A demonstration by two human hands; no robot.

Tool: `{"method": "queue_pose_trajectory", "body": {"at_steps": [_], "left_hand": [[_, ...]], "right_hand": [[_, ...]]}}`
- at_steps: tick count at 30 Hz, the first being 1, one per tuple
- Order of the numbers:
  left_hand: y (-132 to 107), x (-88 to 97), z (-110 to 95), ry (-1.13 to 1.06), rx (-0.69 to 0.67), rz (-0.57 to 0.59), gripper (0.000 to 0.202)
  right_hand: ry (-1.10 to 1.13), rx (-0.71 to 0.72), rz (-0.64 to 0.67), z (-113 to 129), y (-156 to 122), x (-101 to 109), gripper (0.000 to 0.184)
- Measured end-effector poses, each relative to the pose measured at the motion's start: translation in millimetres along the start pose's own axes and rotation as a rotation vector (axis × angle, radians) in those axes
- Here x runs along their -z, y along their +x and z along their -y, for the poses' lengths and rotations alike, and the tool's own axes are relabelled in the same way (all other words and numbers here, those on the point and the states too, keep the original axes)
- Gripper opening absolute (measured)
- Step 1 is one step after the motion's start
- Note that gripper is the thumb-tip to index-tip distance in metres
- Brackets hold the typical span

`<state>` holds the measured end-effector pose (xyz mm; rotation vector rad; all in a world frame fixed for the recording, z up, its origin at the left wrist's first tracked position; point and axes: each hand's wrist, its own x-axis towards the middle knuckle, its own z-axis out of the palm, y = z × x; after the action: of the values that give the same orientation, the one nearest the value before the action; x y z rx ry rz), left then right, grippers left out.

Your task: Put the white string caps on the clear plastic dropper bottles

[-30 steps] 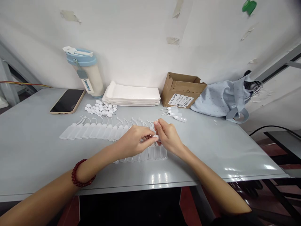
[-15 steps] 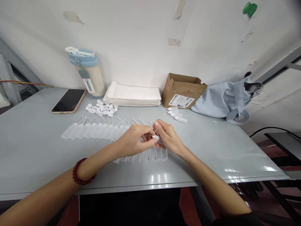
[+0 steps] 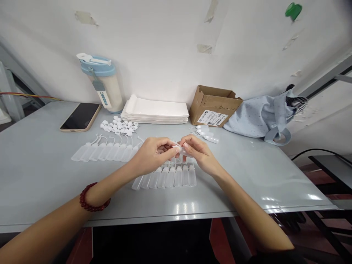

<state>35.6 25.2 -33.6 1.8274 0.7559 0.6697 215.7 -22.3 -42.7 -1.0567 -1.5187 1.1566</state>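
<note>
A small translucent squeeze bottle [image 3: 182, 150] is held up between both hands, above the middle of the table, partly covered by fingers. My left hand [image 3: 150, 156] pinches its white cap end with thumb and fingers. From the other side, my right hand [image 3: 202, 154] is closed round the bottle's body. Below the hands lies a row of similar bottles [image 3: 170, 178] with thin tubes at their tops. Another row of bottles [image 3: 103, 152] extends left behind my left hand, which hides its right part.
Loose white caps [image 3: 118, 126] are heaped behind the left row. Several capped bottles [image 3: 209, 138] lie before a cardboard box [image 3: 210, 104]. Along the wall are a phone [image 3: 80, 116], a tumbler [image 3: 106, 84], stacked white envelopes [image 3: 159, 110] and a blue cloth bag [image 3: 253, 117].
Both hands have risen slightly away from the table's front edge with the bottle, uncovering more of the front row. The bottle has tilted, its cap end still at my left fingers.
</note>
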Motion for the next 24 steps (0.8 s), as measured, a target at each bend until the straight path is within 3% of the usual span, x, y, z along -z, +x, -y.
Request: {"method": "queue_pose_trajectory", "body": {"at_steps": [5,11,19,24], "left_hand": [[1.9,3.4,-0.6,-0.010,-0.019,-0.043,0.019],[2.5,4.5,-0.2,-0.011,0.002,-0.067,0.021],[1.6,2.0,2.4,0.068,-0.079,-0.053,0.020],[6.1,2.9,7.7,0.075,-0.063,-0.065,0.022]], "right_hand": [[0.023,-0.015,0.012,-0.1,-1.1,0.7,0.020],[-0.112,-0.049,-0.072,-0.4,-3.5,-1.2,0.024],[-0.072,-0.112,-0.038,-0.3,-2.8,1.6,0.021],[-0.117,-0.152,-0.026,-1.3,1.8,6.3,0.024]]}}
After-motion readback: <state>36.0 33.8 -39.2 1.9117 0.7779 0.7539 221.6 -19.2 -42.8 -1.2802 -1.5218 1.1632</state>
